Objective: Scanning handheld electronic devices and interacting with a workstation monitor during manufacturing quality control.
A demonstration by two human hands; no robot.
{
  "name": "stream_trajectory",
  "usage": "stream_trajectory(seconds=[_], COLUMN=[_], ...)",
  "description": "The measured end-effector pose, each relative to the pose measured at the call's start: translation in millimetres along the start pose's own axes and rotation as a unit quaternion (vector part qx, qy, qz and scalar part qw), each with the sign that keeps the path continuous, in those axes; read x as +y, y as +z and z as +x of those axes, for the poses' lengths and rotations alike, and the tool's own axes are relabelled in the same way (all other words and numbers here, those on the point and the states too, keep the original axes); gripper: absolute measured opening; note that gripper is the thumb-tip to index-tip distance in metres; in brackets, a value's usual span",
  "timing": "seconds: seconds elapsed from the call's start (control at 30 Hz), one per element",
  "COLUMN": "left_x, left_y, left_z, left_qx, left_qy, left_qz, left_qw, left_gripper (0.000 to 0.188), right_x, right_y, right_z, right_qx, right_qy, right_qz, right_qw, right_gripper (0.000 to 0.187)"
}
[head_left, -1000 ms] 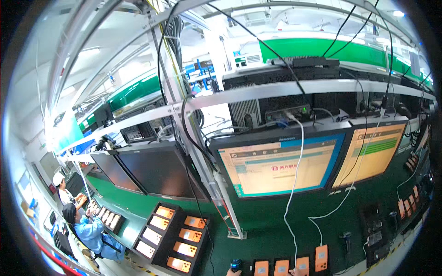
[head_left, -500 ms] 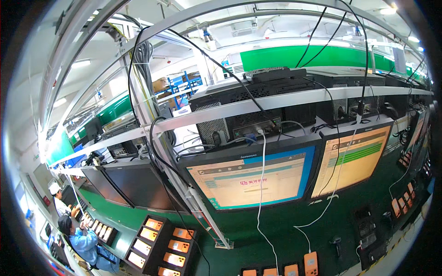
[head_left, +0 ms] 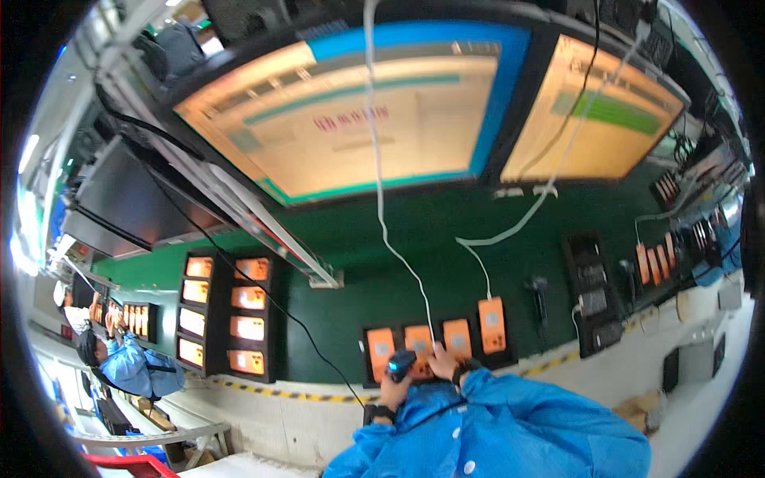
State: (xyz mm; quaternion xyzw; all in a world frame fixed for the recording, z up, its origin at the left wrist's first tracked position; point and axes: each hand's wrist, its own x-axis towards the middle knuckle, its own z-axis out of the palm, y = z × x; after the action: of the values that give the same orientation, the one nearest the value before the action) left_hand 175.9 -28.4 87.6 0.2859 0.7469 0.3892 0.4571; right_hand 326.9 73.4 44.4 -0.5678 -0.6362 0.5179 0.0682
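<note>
My left hand point(head_left: 392, 392) is closed around a dark handheld scanner point(head_left: 401, 364) with a small blue light on it. To its right, my right hand point(head_left: 442, 363) pinches the lower end of a white cable point(head_left: 384, 227) over an orange phone point(head_left: 416, 338). Whether the plug sits in that phone is hidden by the fingers. On either side lie another orange phone point(head_left: 381, 347) and a third phone point(head_left: 457, 338), all in a black tray point(head_left: 368, 381). A further orange phone point(head_left: 492, 325), joined to a second white cable point(head_left: 510, 233), lies at the right end.
Two lit monitors point(head_left: 351, 127) stand behind the green bench point(head_left: 351, 239). Black trays point(head_left: 215, 319) of orange phones are at left, near a metal post point(head_left: 263, 223). Another dark scanner point(head_left: 540, 303) lies right. Two people in workwear point(head_left: 131, 366) sit far left.
The view has tilted down from the monitors and overhead rails to the bench. My two hands and blue sleeves have come into view, with the scanner in the left one.
</note>
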Motion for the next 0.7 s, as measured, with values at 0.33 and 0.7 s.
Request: stream_trajectory(seconds=[0.33,0.7], left_x=[25.2,25.2], left_y=[10.4,-0.6], left_z=[-10.3,-5.7], left_qx=[-0.041,-0.037], left_qy=[-0.055,0.013], left_qz=[0.079,0.100], left_qw=[0.994,0.994], left_gripper=[0.038,0.032], right_x=[5.9,12.7], right_y=[-4.9,10.4], right_z=[-25.5,-9.2], right_qx=[0.043,0.156], right_qy=[-0.075,-0.105], right_qz=[0.048,0.048], right_qw=[0.995,0.981], right_gripper=[0.027,0.021])
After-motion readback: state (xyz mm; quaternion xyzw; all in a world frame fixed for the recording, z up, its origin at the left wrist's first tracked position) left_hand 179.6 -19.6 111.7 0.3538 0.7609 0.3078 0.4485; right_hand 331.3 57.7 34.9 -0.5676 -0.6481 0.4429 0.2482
